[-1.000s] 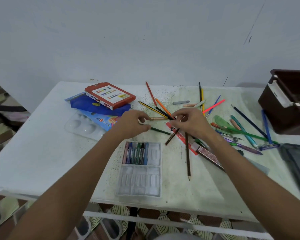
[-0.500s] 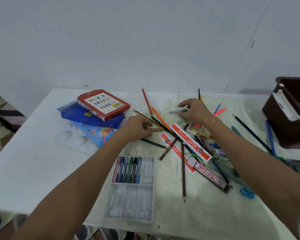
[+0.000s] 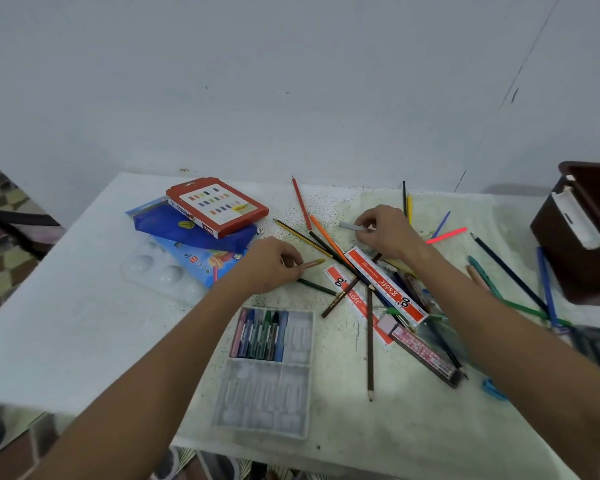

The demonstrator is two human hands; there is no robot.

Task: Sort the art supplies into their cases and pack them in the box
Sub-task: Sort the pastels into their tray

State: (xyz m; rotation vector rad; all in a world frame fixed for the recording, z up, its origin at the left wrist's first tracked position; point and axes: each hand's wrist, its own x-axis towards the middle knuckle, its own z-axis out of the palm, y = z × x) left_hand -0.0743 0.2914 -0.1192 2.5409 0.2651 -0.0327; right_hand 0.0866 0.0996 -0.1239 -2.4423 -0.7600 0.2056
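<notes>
My left hand pinches a tan crayon just above the table's middle. Further right, my right hand pinches a grey crayon whose tip sticks out to the left. In front of my left hand lies a clear plastic crayon tray with several crayons in its upper left slots. Loose coloured pencils and pens are scattered across the middle and right of the table. A dark brown box stands at the right edge.
A red crayon carton lies on a blue pouch and a blue pencil pack at the back left, over a clear paint palette. Two red-and-white rulers and a dark pencil case lie among the pencils.
My right hand has moved from the pencil pile up to the back and taken hold of the grey crayon. My left hand keeps holding the tan crayon. The view has shifted slightly.
</notes>
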